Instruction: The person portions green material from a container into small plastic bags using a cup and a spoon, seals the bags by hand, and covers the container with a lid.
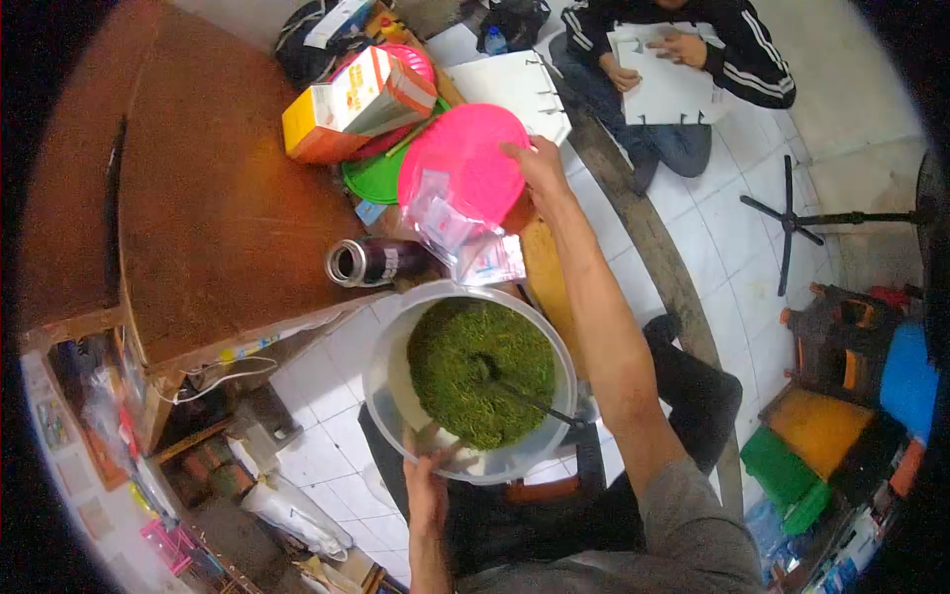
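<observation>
My left hand [432, 467] is closed on the near side of a translucent plastic tub [388, 381], its fingers showing through the wall. Chopped green leaves [475, 376] fill much of the tub. A dark long-handled ladle [529, 398] lies in them, its handle reaching over the right rim. Beyond the tub, my right hand [541, 176] grips the right edge of a round bright pink lid [460, 148], thumb on top and other fingers hidden beneath. Clear plastic bags [445, 218] lie across the lid's near side, with a printed packet [492, 260] below them.
A dark open-mouthed bottle [381, 261] lies left of the tub, by the brown cabinet [218, 198]. Behind are an orange-white carton [361, 94] and a green lid [371, 181]. A seated person [683, 59] holds a white board. A black stand [789, 216] is at right.
</observation>
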The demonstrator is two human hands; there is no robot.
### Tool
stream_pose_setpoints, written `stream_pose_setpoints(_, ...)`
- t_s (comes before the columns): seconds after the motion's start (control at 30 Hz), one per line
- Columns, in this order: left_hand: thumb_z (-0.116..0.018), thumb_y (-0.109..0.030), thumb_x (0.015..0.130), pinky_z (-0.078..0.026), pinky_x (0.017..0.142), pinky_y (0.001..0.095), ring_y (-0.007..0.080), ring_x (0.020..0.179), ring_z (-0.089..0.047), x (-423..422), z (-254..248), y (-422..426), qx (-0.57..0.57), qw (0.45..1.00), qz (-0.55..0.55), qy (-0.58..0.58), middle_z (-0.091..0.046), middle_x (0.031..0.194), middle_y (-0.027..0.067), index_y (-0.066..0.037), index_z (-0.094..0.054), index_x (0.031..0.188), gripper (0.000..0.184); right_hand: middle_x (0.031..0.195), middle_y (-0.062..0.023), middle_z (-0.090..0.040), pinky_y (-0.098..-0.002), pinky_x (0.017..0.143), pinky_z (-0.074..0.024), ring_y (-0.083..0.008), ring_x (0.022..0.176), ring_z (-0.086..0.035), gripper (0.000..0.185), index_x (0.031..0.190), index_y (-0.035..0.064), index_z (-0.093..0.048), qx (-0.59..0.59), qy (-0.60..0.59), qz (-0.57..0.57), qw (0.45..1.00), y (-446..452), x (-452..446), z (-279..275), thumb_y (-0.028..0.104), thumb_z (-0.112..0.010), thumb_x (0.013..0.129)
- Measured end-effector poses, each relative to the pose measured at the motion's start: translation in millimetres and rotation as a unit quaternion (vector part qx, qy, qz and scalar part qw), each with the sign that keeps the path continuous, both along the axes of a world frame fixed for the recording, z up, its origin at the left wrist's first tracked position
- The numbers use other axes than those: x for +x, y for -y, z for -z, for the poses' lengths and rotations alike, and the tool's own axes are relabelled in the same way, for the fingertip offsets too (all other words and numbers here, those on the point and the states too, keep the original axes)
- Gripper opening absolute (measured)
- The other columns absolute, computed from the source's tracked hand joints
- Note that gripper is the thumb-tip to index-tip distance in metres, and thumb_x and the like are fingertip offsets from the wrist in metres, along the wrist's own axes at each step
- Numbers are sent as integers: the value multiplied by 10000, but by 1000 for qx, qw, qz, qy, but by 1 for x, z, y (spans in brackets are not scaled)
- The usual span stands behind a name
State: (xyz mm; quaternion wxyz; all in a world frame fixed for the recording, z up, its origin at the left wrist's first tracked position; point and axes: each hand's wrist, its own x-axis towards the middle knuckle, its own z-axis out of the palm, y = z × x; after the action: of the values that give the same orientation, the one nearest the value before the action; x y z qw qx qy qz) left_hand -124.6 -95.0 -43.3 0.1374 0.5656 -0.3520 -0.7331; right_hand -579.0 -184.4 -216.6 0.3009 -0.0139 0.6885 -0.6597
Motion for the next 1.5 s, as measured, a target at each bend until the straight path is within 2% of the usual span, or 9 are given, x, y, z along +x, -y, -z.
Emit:
stream_pose_setpoints(0.1,-694,-249,806,-637,822,584,490,1134,-632,-4,3,6,-14,1000,22,-8,-445,1457,211,-104,-219,1617,951,931,-126,-748,-308,728,-569,-176,790,-700,428,1181,-42,-665,-102,31,42,993,-13,-4,-22,158,-837,844)
stream_pose_setpoints(0.2,-638,-194,743,-650,773,544,466,1143,-628,-3,1,7,-14,1000,20,-6,-479,1398,206,-100,-214,1617,976,956,-185,-740,-415,825,-556,-317,884,-725,455,1134,22,-662,56,-232,96,966,-50,-14,-75,296,-855,827)
stream_pose_setpoints(0.3,-543,-82,756,-651,774,581,542,1206,-587,-3,1,11,-8,999,44,-19,-354,1555,265,-67,-152,1631,959,1082,-109,-715,-299,828,-544,-151,950,-661,339,1188,-22,-630,6,-360,163,919,-137,-16,-92,138,-780,930)
stream_pose_setpoints(0.57,-527,-73,751,-636,815,498,420,1129,-647,-2,13,16,-35,997,41,-47,-480,1438,216,-54,-218,1613,915,1165,-107,-705,-392,977,-497,-228,1078,-641,393,1297,5,-631,92,-40,158,982,-361,143,-51,116,-746,938)
stream_pose_setpoints(0.83,-536,-125,752,-551,966,559,361,1177,-608,23,36,45,-40,996,55,-60,-599,1284,156,-74,-408,1498,758,939,-74,-705,-342,825,-499,-165,878,-620,224,1068,4,-661,269,-80,168,945,-389,238,69,122,-767,910)
stream_pose_setpoints(0.87,-535,-130,752,-548,970,567,365,1192,-603,20,32,45,-37,997,31,-58,-596,1298,161,-71,-403,1503,765,978,-146,-709,-413,862,-503,-278,924,-649,301,1083,15,-668,271,-81,165,945,-390,241,81,192,-785,870)
stream_pose_setpoints(0.9,-535,-130,752,-548,970,567,365,1192,-603,22,31,47,-39,997,33,-58,-596,1298,161,-71,-403,1503,765,1018,-218,-714,-484,900,-506,-391,970,-678,380,1098,27,-674,275,-82,160,944,-388,242,80,263,-803,830)
stream_pose_setpoints(1.3,-518,-120,760,-550,990,579,402,1227,-592,25,18,57,-28,994,73,-69,-544,1393,195,-75,-324,1570,834,963,-257,-705,-536,812,-519,-471,928,-682,368,1045,9,-636,362,-151,85,916,-337,254,65,271,-797,842)
stream_pose_setpoints(1.5,-507,-152,850,-644,805,468,361,1198,-617,5,13,36,-34,994,88,-62,-529,1378,194,-59,-251,1594,792,993,-232,-719,-449,863,-517,-371,940,-696,367,1073,-6,-637,316,-119,87,937,-334,262,58,267,-795,885)
